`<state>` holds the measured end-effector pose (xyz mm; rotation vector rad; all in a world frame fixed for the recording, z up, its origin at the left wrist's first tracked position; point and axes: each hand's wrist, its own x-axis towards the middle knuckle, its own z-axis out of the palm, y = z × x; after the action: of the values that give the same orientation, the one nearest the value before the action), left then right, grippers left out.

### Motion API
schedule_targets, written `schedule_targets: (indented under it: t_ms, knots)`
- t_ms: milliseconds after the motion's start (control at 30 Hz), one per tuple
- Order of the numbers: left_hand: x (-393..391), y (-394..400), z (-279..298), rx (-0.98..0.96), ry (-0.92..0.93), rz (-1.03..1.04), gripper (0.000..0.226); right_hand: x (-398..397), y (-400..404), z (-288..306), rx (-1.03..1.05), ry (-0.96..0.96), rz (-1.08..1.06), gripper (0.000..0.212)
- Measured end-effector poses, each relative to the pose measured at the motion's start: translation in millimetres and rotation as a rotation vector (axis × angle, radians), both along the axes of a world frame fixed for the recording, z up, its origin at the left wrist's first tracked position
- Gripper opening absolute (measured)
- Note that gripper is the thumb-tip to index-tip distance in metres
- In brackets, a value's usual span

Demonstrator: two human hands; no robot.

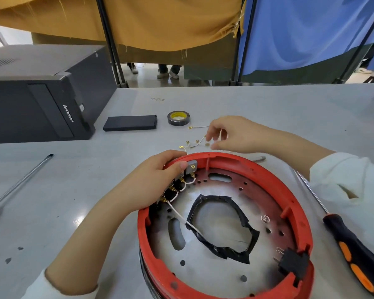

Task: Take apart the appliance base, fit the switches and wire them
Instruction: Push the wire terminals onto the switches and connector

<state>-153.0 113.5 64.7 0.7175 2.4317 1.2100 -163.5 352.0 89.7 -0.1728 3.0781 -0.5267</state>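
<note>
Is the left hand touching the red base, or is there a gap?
Touching. The head view shows the left hand resting on the red base at its rim, fingers curled over the edge and thumb pressing the grey switch.

A black Lenovo computer case [41, 98] is laid on its side at the far left of the grey bench [268, 104]. Beside it a flat black box [130, 123] is placed, with a roll of black tape [178, 118] just to its right. Mustard [160, 20] and blue curtains [300, 29] are hung beyond the bench.

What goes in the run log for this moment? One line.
left hand holds switches at red base rim | right hand pinches loose white wires | screwdriver idle
</note>
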Motion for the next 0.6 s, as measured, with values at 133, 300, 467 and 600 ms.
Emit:
schedule_targets:
  t_ms: [133,300,467,600]
  knots:
    - [-2,-1,1,-0.026,0.025,-0.028,0.023,-2,14,-2,0.124,-0.172,0.027,0.016]
    - [-7,-9,5,-0.053,0.020,-0.089,0.024,-6,35,-9,0.088,-0.015,-0.087,0.020]
    - [-8,-13,7,-0.014,-0.018,-0.138,0.026,-5,45,-25,0.174,-0.186,-0.138,0.021]
    - [-7,-12,7,-0.002,-0.026,-0.138,0.026,-4,46,-31,0.290,-0.119,-0.088,0.026]
